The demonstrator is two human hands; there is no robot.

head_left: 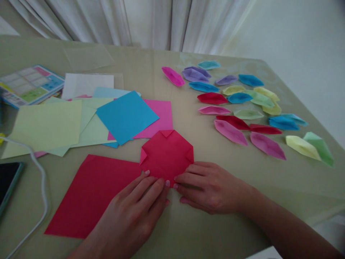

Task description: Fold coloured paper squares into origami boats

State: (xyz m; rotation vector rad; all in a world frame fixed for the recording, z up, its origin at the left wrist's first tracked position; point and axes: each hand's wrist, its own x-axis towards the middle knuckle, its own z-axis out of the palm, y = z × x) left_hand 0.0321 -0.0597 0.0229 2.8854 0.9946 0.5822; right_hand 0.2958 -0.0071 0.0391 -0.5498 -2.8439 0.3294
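A red sheet of origami paper (167, 153) lies in front of me with its visible corners folded inward. My left hand (140, 201) is closed on its near edge, fingertips pressed to the paper. From the other side, my right hand (212, 189) grips the near right edge with fingers together. The near corner is partly hidden by my fingers. Beneath my left hand and forearm lies a flat, larger red sheet (94, 190), partly covered.
Several folded paper boats (229, 131) in many colours spread over the right of the table (202, 230). At left are a blue square sheet (128, 117), pale yellow paper (48, 126), a printed pack (32, 84), a phone (8, 183) and a white cable (43, 187). Curtains (151, 21) hang behind.
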